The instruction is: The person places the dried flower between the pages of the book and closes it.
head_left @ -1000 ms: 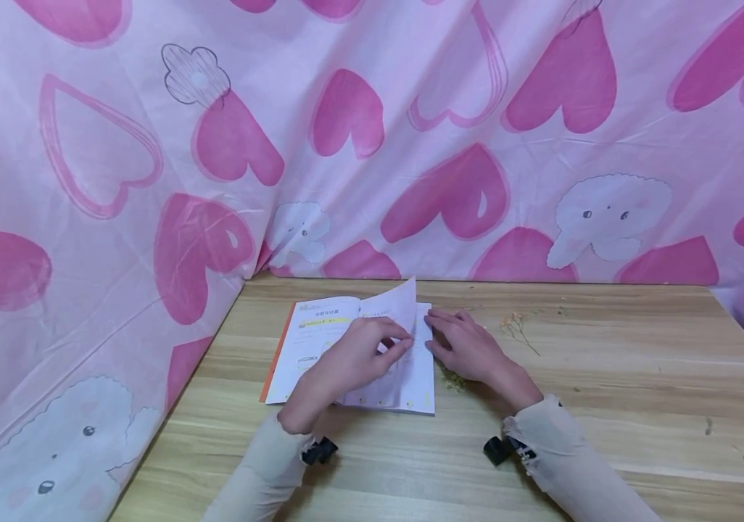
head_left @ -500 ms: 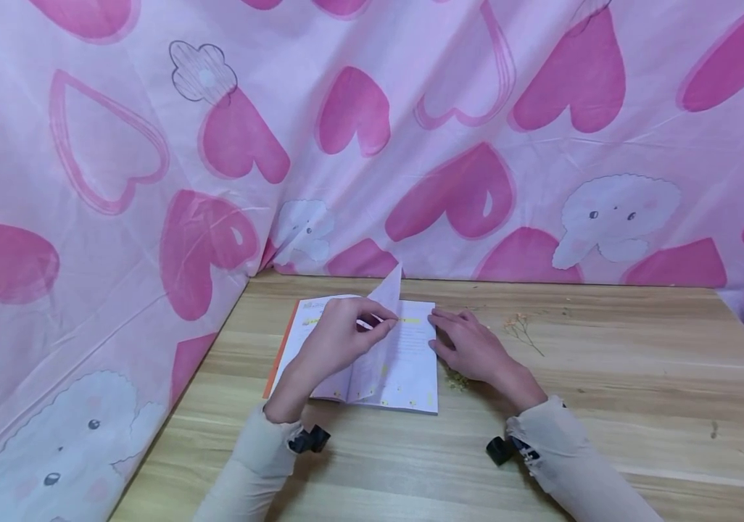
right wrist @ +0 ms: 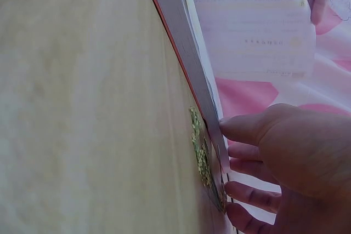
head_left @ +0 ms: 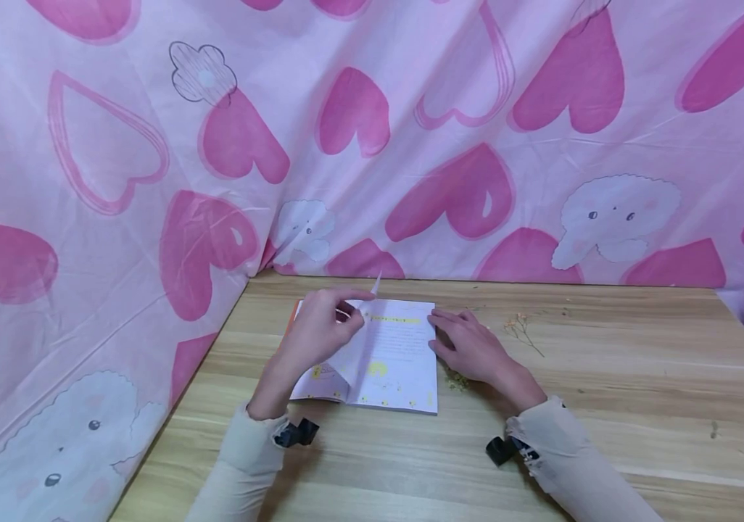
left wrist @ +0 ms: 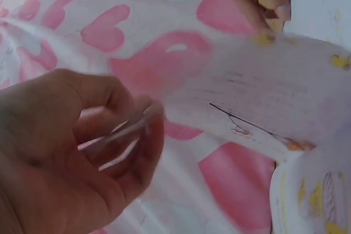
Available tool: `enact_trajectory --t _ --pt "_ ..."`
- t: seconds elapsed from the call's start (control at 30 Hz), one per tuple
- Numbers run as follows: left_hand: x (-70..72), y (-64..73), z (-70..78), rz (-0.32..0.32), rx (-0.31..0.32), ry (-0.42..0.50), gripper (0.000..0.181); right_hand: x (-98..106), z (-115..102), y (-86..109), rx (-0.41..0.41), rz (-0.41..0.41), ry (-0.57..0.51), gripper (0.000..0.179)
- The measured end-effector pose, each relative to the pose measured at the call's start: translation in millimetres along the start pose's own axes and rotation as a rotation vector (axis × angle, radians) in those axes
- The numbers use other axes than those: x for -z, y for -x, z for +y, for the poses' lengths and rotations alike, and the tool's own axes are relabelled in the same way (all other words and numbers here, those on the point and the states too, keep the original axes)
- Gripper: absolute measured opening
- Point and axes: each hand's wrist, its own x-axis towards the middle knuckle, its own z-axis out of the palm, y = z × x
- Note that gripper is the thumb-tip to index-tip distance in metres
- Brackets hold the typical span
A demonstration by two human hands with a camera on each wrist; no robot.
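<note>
Your left grip (head_left: pixel 316 330) is closed to a narrow pinch, thumb and forefinger on the free edge of a raised page (right wrist: pixel 252 31), with the other fingers curled in behind. That page belongs to the book (head_left: pixel 404 362), which lies open on the wooden counter (head_left: pixel 372 464) in front of you, between your two arms. The page stands up from the spine and leans toward your left side, and its top corner pokes out above your fingertips in the head view. The right-hand page lies flat, with a yellow heading, lines of print too small to read and small yellow marks along the bottom. A strip of orange cover (head_left: pixel 292 314) shows at the book's far left. Your right grip (head_left: pixel 473 348) is loose, fingers apart and slightly bent, holding nothing; its thumb and fingertips rest at the book's right edge. In the right-wrist view, a green dried sprig (right wrist: pixel 197 152) lies just beside the book, near those fingers, and a thin orange-tipped sprig (head_left: pixel 523 333) lies on the counter to the right of your hand. Behind it all hangs a pink cloth (head_left: pixel 437 43) printed with hearts and fluffy white animals
</note>
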Motion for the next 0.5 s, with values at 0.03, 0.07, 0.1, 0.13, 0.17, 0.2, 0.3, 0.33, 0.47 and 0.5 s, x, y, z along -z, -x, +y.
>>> enact_trajectory --t 0.03,0.07,0.1,0.13,0.17,0.2,0.3,0.33,0.47,0.5 --pt "2.4 0.1 -0.9 0.017 0.015 0.000 0.034 0 0 0.0 0.000 0.000 -0.001 0.057" --pt "4.9 0.4 -1.9 0.035 0.033 0.003 0.031 0 0 0.1 0.000 0.000 -0.001 0.057" --pt "7.4 0.5 -2.9 0.054 0.051 0.003 0.028 0 0 0.1 -0.001 0.000 -0.002 0.057" --pt "9.7 0.7 -4.1 0.073 0.068 0.002 0.024 0 0 0.1 -0.001 0.000 -0.002 0.057" --pt "12.0 0.8 -5.4 0.091 0.083 0.000 0.022 0 0 0.2 -0.001 0.000 -0.001 0.057" --pt "14.0 0.8 -6.7 0.110 0.097 -0.010 0.020 0 0 0.3 -0.001 0.000 -0.001 0.057" --pt "19.4 0.2 -10.8 0.161 0.116 -0.038 0.018 0 -1 0.5 0.000 -0.001 -0.001 0.057" --pt "21.0 -0.1 -12.3 0.175 0.119 -0.049 0.016 0 -1 0.6 0.000 -0.001 -0.001 0.057" --pt "26.6 -1.3 -18.5 0.211 0.123 -0.109 0.013 0 -1 0.7 0.004 0.002 0.003 0.057" --pt "27.8 -1.3 -20.4 0.213 0.127 -0.127 0.013 0 -1 0.8 0.005 0.003 0.006 0.057"
